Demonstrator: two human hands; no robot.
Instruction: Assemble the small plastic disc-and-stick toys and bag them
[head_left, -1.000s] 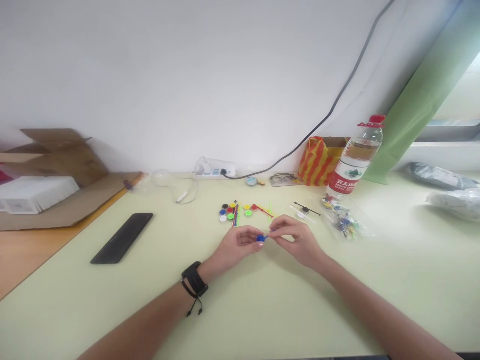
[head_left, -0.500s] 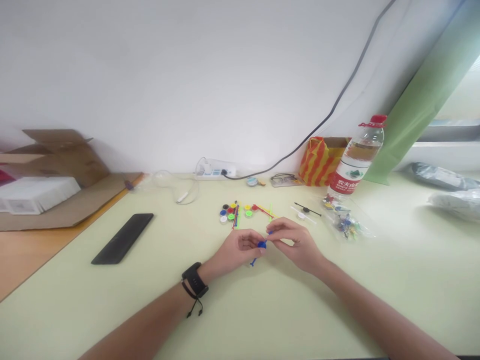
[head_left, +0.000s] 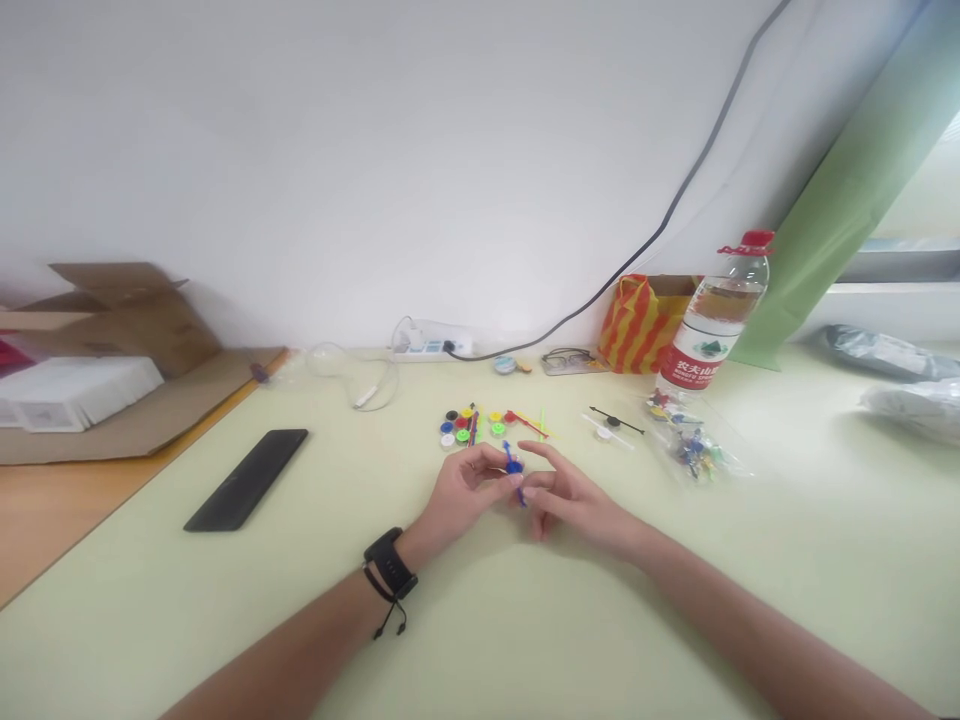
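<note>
My left hand (head_left: 466, 492) pinches a blue plastic spinner arrow (head_left: 514, 467) by its round base, between thumb and fingers. The arrow's head points away from me, its tail toward me. Close by on the right is my right hand (head_left: 574, 500), index finger stretched out and the other fingers apart. Its thumb is near the tail; whether it touches is hard to tell. Beyond the hands lie several coloured discs (head_left: 462, 435) and thin arrows (head_left: 529, 424). A black spinner arrow (head_left: 615, 420) rests to the right, beside a white arrow (head_left: 609, 430).
A clear bag of small coloured pieces (head_left: 697, 452) lies near a large water bottle (head_left: 705, 335). A striped bag (head_left: 641, 320) and a power strip (head_left: 431, 345) stand by the wall. At left are a black flat case (head_left: 247, 480) and an opened cardboard box (head_left: 172, 330).
The blue spinner arrow has turned more upright and moved slightly away from me. My right hand has let go of its upper end and moved lower, with its index finger extended.
</note>
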